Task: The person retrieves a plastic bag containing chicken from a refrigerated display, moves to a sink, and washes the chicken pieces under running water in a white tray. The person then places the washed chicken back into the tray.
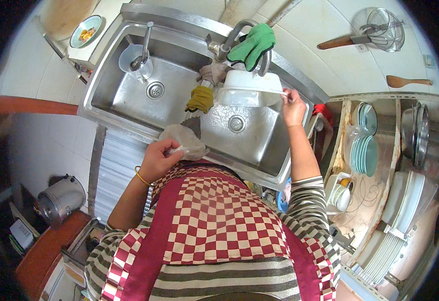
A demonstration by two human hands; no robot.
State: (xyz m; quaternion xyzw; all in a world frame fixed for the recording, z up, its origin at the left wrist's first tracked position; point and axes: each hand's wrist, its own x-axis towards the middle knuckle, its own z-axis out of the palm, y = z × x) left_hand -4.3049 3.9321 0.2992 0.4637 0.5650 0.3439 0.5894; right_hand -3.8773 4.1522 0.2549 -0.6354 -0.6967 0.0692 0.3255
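My left hand (164, 158) pinches a crumpled translucent plastic bag (183, 140) at the front rim of the double stainless steel sink (123, 120). My right hand (293, 107) grips the rim of a white plastic basin (251, 81). The basin is tilted above the right bowl, its lower part translucent, under the curved faucet (238, 32). On the divider between the bowls lie a mustard-yellow cloth (200, 99) and a greyish-brown cloth (212, 73). A dark grey piece (192, 125), hard to identify, shows behind the bag. A green cloth (252, 46) drapes over the faucet.
A clear plastic jug (131, 60) with a metal ladle stands in the left bowl. Beyond it is a plate of food (86, 32). Racks of green plates (364, 155) and white dishes (401, 203) are at right. A steel pot (62, 199) stands at left.
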